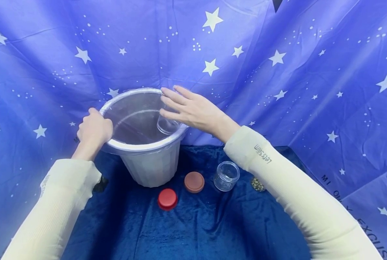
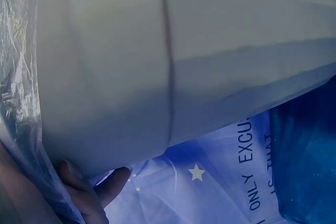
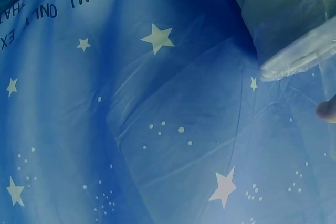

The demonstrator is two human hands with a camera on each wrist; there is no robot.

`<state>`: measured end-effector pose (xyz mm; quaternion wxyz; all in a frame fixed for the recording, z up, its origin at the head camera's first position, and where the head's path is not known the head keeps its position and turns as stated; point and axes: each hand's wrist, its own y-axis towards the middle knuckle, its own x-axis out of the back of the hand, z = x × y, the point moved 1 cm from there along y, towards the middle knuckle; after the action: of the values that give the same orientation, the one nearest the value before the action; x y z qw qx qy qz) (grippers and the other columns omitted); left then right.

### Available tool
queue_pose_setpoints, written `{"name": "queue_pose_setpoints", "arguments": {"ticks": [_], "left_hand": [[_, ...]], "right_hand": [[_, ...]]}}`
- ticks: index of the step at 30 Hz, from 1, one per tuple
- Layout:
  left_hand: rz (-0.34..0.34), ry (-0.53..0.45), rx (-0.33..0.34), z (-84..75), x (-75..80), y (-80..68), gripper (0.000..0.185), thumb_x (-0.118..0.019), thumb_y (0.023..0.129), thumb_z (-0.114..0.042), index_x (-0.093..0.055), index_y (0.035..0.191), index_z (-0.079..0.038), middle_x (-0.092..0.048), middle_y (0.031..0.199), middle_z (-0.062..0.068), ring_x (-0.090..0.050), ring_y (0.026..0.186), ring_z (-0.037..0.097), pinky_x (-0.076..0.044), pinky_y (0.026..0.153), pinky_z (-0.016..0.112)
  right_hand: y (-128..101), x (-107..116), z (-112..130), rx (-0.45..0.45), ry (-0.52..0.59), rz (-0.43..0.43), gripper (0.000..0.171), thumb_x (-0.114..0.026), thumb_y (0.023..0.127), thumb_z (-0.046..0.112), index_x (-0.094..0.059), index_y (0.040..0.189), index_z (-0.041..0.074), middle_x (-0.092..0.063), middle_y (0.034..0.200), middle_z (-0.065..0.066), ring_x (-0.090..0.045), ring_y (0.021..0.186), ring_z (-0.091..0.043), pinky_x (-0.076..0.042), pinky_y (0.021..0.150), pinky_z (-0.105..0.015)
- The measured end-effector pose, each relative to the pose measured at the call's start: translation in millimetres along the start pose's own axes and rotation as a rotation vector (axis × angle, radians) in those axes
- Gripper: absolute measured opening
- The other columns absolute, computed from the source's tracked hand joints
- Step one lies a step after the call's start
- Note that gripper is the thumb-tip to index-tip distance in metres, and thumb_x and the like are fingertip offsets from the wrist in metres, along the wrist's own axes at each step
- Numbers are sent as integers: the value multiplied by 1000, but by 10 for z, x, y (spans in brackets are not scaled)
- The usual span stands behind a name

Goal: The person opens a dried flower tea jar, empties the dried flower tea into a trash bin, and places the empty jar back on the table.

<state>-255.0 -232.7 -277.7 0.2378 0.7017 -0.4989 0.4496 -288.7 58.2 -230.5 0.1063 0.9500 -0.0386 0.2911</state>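
Observation:
A white trash bin (image 1: 151, 169) with a clear plastic liner stands at the middle left, its mouth facing up toward me. My left hand (image 1: 95, 126) grips its rim and liner on the left side; in the left wrist view its fingers (image 2: 114, 184) reach under the outside of the rim. At the right side of the mouth, my right hand (image 1: 193, 110) holds a clear jar (image 1: 168, 127), tipped over the rim with its round end toward the inside. The thumb is hidden in the head view. One fingertip (image 3: 326, 110) shows at the right wrist view's edge.
On the dark blue cloth (image 1: 193, 234) lie a red lid (image 1: 167, 199) and a brownish lid (image 1: 194, 182). A second clear jar (image 1: 226, 176) stands to their right. Small greenish pieces (image 1: 257, 184) show by the right sleeve, a dark object (image 1: 100, 185) by the left one.

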Motion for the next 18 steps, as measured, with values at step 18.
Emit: {"name": "queue_pose_setpoints", "arguments": {"ticks": [18], "left_hand": [[-1, -1, 1, -2, 7, -3, 65, -29, 93, -22, -14, 147, 12, -41, 137, 42, -43, 123, 60, -40, 97, 65]], "right_hand": [[11, -26, 35, 12, 4, 18, 51, -48, 96, -1, -45, 142, 18, -50, 145, -14, -41, 143, -31, -30, 120, -43]]}}
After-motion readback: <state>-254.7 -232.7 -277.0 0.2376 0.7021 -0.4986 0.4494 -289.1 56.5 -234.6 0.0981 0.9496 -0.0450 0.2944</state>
